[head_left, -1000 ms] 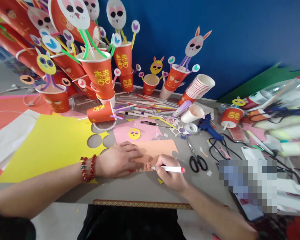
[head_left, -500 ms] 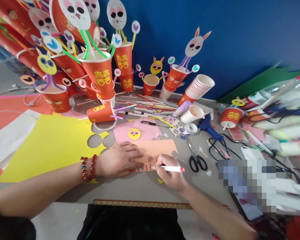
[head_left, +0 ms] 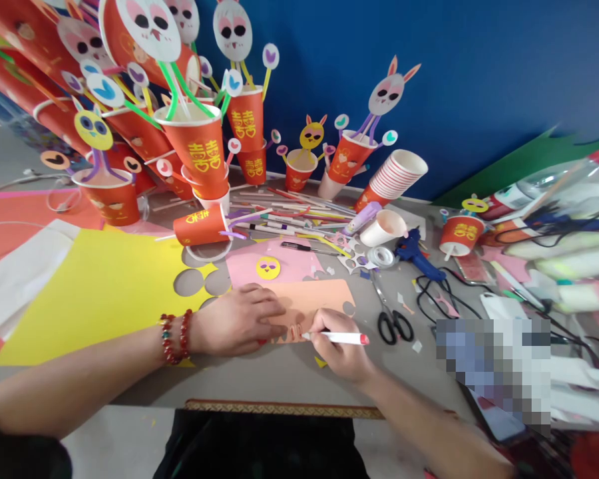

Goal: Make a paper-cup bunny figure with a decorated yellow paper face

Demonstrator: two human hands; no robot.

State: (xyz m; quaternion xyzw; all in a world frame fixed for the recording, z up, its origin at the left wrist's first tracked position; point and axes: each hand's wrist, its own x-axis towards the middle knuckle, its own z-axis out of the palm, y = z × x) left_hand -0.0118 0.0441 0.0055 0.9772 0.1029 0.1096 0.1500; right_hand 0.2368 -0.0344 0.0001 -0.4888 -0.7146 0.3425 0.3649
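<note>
My right hand (head_left: 340, 356) grips a white marker pen (head_left: 347, 338) with a red end, its tip down on a peach-coloured paper sheet (head_left: 322, 296). Small red-outlined long shapes (head_left: 294, 332) are drawn along the sheet's near edge, beside the tip. Flat across the left part of that sheet lies my left hand (head_left: 239, 319), fingers extended, holding nothing. Beyond the sheet, a yellow paper disc (head_left: 268, 267) with a drawn face rests on pink paper (head_left: 242, 263). Large yellow paper (head_left: 114, 286) with round cut-outs reaches under my left wrist.
Scissors (head_left: 394, 324) and a blue glue gun (head_left: 419, 256) with a black cord lie to the right. Red paper cups (head_left: 192, 143) carrying paper faces crowd the back left. Pens and straws (head_left: 284, 211) are spread behind the pink paper. A phone (head_left: 499, 412) lies at the near right.
The marker's tip stays at almost the same spot, with slightly more red line showing in the drawn shapes. My left hand has not visibly moved.
</note>
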